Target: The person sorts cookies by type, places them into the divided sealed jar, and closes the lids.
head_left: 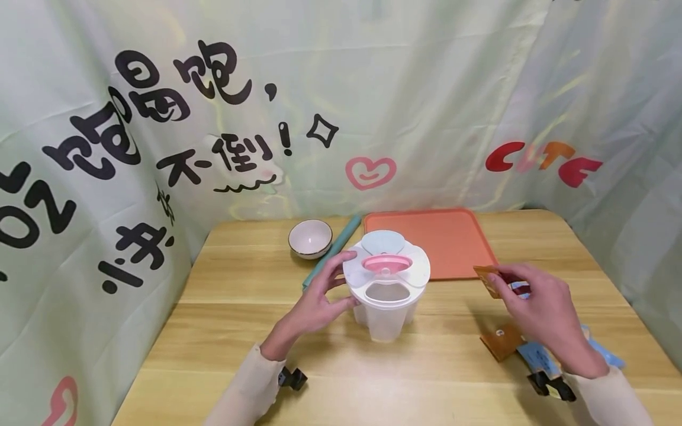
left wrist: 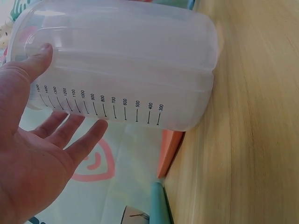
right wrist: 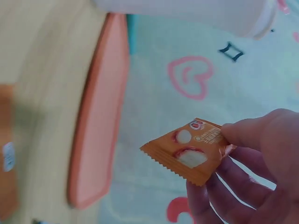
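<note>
A translucent plastic storage canister point(head_left: 386, 322) with a white lid and pink handle stands upright on the table. The lid's front opening is uncovered, and a pale blue flap point(head_left: 383, 242) tilts up at its back. My left hand point(head_left: 319, 296) holds the canister's left side, thumb in front and fingers by the lid; black measuring marks show on its wall point(left wrist: 131, 65). To the right, my right hand point(head_left: 543, 302) pinches a small orange snack packet point(right wrist: 191, 151) between thumb and fingers, above the table and apart from the canister. The packet looks sealed along its jagged edge.
More packets, brown point(head_left: 502, 342) and blue point(head_left: 539, 358), lie under my right forearm. Behind the canister is an orange tray point(head_left: 447, 242). A teal roll point(head_left: 341, 236) and a small white bowl point(head_left: 310, 238) are at the back left. A printed curtain point(head_left: 426, 89) hangs behind the table.
</note>
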A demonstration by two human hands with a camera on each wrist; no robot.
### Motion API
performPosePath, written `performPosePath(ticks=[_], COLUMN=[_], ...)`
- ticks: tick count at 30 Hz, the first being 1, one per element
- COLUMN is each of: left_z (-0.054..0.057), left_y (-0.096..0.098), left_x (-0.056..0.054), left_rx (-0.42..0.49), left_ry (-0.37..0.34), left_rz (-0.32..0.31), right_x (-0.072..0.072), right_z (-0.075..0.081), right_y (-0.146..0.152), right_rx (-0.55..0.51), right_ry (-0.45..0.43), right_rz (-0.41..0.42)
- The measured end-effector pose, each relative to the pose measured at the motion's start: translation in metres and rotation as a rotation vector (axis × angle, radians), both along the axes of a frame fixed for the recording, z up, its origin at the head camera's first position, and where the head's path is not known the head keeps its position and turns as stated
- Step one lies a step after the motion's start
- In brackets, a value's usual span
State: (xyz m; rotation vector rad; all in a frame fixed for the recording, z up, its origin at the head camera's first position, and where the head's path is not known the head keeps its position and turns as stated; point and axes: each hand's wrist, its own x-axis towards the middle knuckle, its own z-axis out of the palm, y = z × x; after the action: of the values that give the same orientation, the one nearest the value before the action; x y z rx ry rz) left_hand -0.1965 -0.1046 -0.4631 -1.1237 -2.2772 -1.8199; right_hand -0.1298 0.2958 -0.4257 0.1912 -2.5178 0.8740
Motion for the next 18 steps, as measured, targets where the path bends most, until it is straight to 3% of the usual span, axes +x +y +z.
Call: performPosePath(ticks=[6,18], left_z=[0.001,0.001], left_y=[0.001,0.000], left_x=[0.001,0.003], left_rx=[0.004,0.009], left_ry=[-0.010,-0.001], left_rz=[-0.001,0.003], right_x=[0.006,0.018], right_z=[0.016,0.053], right_y=[-0.015,-0.058], right_rx=[-0.101,-0.374], right_ry=[0.079,0.108], right_rz=[0.039,0.127])
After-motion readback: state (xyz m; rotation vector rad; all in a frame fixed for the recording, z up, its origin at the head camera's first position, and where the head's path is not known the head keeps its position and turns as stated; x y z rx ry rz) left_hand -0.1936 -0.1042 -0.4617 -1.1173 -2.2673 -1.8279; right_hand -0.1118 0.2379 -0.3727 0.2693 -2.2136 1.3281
